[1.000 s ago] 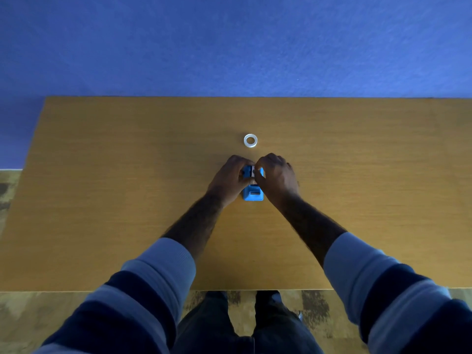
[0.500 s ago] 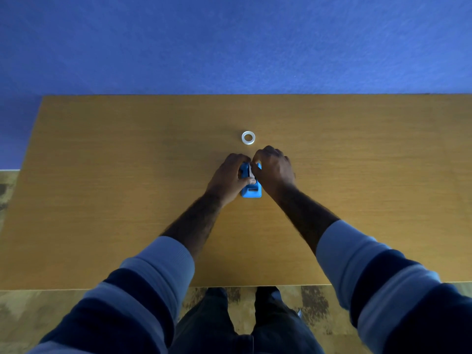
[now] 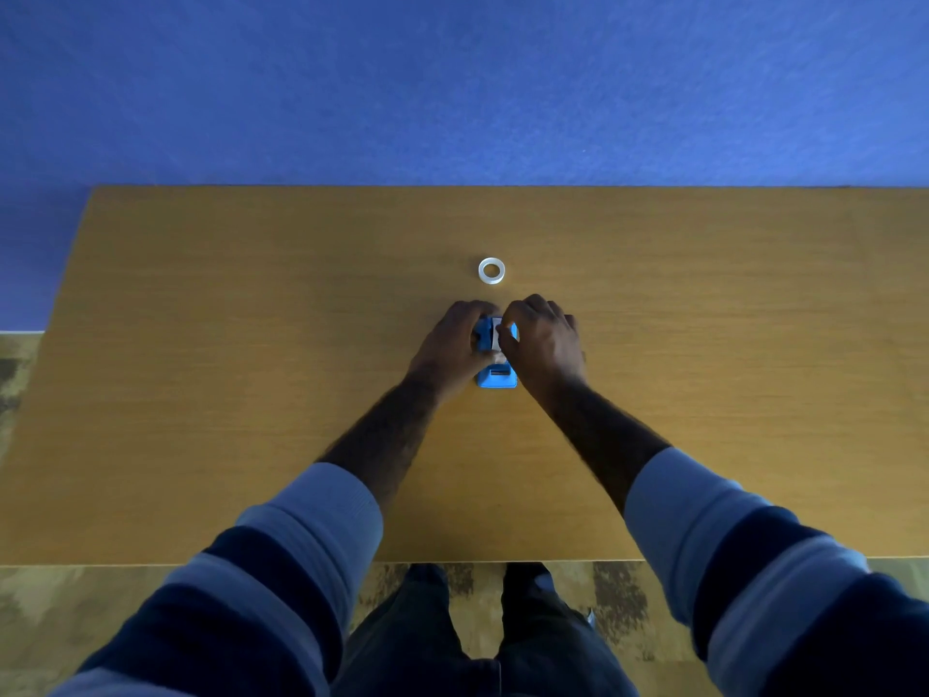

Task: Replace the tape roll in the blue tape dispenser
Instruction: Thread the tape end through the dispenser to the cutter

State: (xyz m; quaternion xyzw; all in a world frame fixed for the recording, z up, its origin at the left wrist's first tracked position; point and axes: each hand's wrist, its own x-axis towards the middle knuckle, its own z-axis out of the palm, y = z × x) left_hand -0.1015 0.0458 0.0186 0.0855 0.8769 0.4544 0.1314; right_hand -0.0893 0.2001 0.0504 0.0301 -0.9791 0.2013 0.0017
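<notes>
- The left hand (image 3: 455, 344) grips the blue tape dispenser (image 3: 496, 377) on the surface (image 3: 251, 344).
- The right hand (image 3: 545, 339) pinches something pale at its top; what it is, I cannot tell.
- A tape roll (image 3: 491, 270) lies just beyond both grips.

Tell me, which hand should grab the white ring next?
Probably the right hand: its fingers pinch at the dispenser top, nearer the tape ring, while the left hand steadies the dispenser.
</notes>
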